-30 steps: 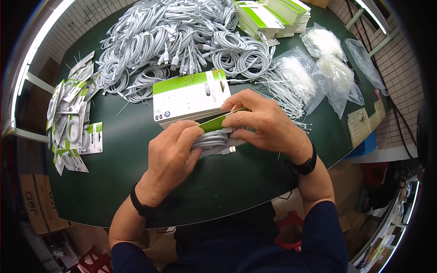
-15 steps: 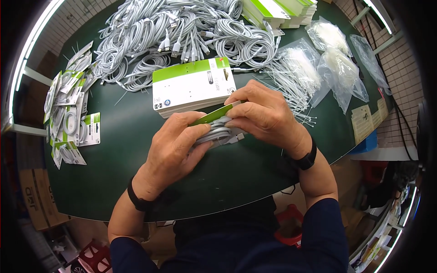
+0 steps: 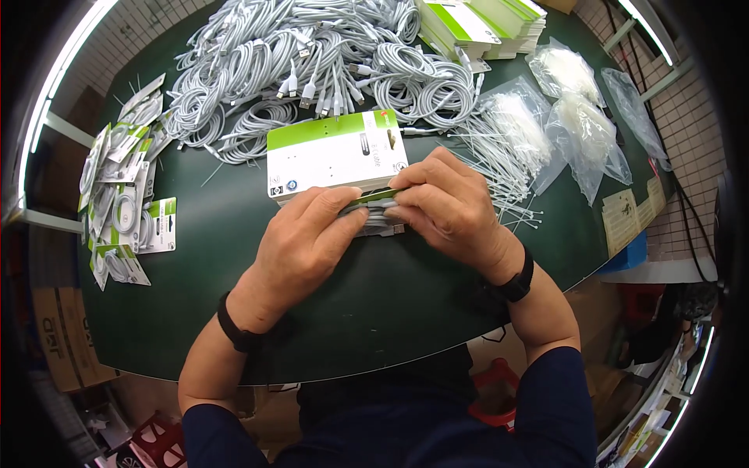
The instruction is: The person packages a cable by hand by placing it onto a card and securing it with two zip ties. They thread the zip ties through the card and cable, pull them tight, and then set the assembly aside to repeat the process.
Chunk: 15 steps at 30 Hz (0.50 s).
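Note:
Above the middle of the table, a green-topped backing card [image 3: 374, 196] is tilted on edge between my hands. A coiled grey USB cable [image 3: 379, 221] lies against the near side of that card, one metal plug [image 3: 399, 229] showing at its right end. My left hand [image 3: 300, 242] pinches card and coil at the left, thumb and fingers closed. On the right, my right hand [image 3: 452, 210] grips the same card and coil near the upper corner. My fingers hide much of both. Just beyond stands a stack of white-and-green cards [image 3: 331, 160].
A big heap of coiled grey cables [image 3: 242, 70] covers the far table. Finished carded cables [image 3: 125, 207] pile up at left. White cable ties [image 3: 499, 156] spill at right beside clear plastic bags [image 3: 581, 117]. More card stacks [image 3: 468, 23] stand at the back.
The card has tipped so that less of its green face shows, and the plug has drawn in nearer the coil. Both hands stay closed on them.

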{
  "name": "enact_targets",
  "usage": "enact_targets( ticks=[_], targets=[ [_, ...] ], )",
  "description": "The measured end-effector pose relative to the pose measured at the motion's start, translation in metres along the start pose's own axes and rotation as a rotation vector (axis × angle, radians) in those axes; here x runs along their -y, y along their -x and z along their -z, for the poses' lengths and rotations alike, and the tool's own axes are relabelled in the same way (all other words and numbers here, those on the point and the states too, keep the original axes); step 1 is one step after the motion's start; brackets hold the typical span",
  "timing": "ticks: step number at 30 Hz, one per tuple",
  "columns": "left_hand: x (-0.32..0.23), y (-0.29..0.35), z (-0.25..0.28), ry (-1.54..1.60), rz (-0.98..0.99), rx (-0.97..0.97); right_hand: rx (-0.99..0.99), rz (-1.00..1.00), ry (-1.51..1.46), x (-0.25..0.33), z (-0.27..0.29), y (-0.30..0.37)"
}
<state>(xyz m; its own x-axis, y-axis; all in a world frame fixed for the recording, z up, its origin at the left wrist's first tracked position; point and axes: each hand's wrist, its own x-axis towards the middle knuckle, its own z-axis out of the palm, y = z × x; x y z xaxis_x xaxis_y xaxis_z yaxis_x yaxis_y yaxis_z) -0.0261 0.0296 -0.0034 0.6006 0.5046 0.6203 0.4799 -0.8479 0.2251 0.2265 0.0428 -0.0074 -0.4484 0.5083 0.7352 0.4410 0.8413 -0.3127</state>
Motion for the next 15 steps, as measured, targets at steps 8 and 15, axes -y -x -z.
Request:
enact_targets(
  ticks=[8, 15],
  targets=[
    [0.002, 0.000, 0.005, -0.047, 0.047, 0.005, 0.019, -0.052, -0.059, -0.004, -0.001, 0.001],
    [0.005, 0.005, -0.002, 0.002, 0.032, -0.125, 0.003, -0.043, -0.073, -0.004, -0.001, -0.001]
  ],
)
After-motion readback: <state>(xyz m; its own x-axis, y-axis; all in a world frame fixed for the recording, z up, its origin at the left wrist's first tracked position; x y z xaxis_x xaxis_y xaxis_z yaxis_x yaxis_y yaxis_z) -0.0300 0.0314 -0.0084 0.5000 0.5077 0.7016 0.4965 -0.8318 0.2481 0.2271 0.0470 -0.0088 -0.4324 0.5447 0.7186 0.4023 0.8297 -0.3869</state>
